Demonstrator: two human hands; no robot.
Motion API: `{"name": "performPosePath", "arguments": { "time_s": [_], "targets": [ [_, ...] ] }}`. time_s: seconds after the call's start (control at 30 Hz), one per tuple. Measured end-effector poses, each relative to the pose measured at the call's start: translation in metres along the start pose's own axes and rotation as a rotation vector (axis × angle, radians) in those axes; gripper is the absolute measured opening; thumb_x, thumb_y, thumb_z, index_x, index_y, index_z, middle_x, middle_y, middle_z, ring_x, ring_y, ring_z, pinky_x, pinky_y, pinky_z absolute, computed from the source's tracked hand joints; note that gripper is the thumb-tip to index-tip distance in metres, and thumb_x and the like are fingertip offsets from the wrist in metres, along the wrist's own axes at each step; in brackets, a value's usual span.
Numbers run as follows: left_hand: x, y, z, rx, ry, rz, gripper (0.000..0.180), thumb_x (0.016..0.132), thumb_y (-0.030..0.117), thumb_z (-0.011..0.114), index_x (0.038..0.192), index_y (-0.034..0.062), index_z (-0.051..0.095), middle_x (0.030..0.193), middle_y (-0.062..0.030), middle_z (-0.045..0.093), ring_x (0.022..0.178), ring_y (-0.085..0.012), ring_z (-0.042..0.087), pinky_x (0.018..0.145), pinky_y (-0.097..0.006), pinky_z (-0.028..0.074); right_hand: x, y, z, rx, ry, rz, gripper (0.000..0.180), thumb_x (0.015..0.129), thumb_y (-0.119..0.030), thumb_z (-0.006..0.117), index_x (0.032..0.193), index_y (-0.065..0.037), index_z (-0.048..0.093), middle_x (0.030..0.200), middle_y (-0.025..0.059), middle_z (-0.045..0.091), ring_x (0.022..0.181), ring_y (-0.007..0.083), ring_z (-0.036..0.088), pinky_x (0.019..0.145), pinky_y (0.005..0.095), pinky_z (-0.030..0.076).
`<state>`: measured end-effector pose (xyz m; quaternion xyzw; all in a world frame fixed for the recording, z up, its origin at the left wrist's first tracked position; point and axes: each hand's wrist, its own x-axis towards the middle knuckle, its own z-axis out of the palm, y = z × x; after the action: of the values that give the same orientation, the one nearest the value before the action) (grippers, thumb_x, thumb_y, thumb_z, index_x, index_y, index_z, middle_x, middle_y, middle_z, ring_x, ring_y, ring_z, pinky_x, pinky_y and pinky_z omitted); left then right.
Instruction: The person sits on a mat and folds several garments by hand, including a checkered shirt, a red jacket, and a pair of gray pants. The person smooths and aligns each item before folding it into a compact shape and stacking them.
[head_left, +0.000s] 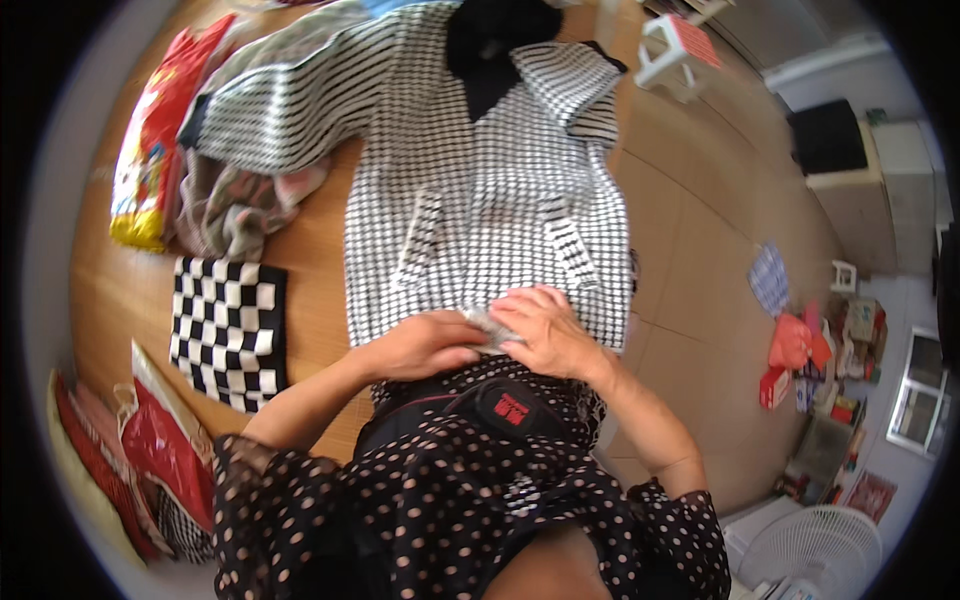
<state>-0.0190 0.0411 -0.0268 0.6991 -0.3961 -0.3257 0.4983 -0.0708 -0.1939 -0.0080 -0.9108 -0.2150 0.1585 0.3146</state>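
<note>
A black-and-white houndstooth-like knitted coat (500,215) lies spread on the wooden table, its black collar at the far end and its hem toward me. Two striped pocket edges show on its front. At the middle of the hem, my left hand (428,343) and my right hand (548,332) come together with fingers closed. Between their fingertips a small pale bunch of fabric (485,325) shows, seemingly part of the hem; the fingers partly hide it. A dark waist bag (510,408) with a red mark sits at my waist, just below the hands.
Left of the coat lies a folded black-and-white checkered cloth (228,330). Beyond it are a crumpled grey-pink cloth (235,210) and a red-and-yellow plastic package (160,150). Folded fabrics (165,440) stand at the near left. A stool (680,52) and a white fan (815,550) are on the right.
</note>
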Motion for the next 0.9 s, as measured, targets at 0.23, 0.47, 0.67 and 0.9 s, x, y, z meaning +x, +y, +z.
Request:
{"name": "performPosePath", "arguments": {
  "time_s": [0.23, 0.47, 0.67, 0.9],
  "targets": [
    [-0.005, -0.043, -0.044, 0.192, 0.594, -0.243, 0.021, 0.084, 0.006, 0.060, 0.104, 0.0006, 0.061, 0.092, -0.0133, 0.064, 0.084, -0.0222, 0.064, 0.071, -0.030, 0.052, -0.040, 0.010, -0.007, 0.109, 0.221, 0.035, 0.034, 0.067, -0.007, 0.070, 0.100, -0.006, 0.064, 0.116, 0.0101, 0.057, 0.115, 0.0270, 0.047, 0.099, 0.0399, 0.034],
    [0.097, -0.075, -0.039, 0.080, 0.508, -0.288, 0.054, 0.087, 0.016, 0.058, 0.135, 0.0043, 0.035, 0.122, -0.0281, 0.048, 0.098, -0.0306, 0.061, 0.078, -0.040, 0.054, -0.089, 0.041, -0.001, -0.154, 0.539, 0.457, 0.044, 0.061, 0.002, 0.064, 0.104, -0.009, 0.063, 0.129, 0.0161, 0.044, 0.120, 0.0331, 0.041, 0.101, 0.0422, 0.032],
    [0.118, -0.077, -0.031, 0.214, 0.524, -0.263, 0.045, 0.083, 0.001, 0.055, 0.126, 0.0105, 0.051, 0.076, -0.0056, 0.055, 0.062, -0.0121, 0.053, 0.052, -0.027, 0.048, -0.123, 0.061, 0.000, 0.435, 0.943, 0.521, 0.021, 0.083, 0.008, 0.048, 0.100, 0.002, 0.059, 0.117, 0.0177, 0.054, 0.105, 0.0228, 0.055, 0.092, 0.0321, 0.044],
    [0.111, -0.086, -0.021, 0.499, 0.447, -0.274, 0.032, 0.083, 0.006, 0.057, 0.116, 0.0059, 0.057, 0.086, -0.0134, 0.054, 0.071, -0.0293, 0.058, 0.062, -0.039, 0.047, -0.151, 0.084, -0.008, 0.684, 0.204, 0.742, 0.022, 0.078, -0.003, 0.060, 0.100, -0.001, 0.063, 0.093, 0.0066, 0.062, 0.087, 0.0150, 0.059, 0.077, 0.0272, 0.048]
  ]
}}
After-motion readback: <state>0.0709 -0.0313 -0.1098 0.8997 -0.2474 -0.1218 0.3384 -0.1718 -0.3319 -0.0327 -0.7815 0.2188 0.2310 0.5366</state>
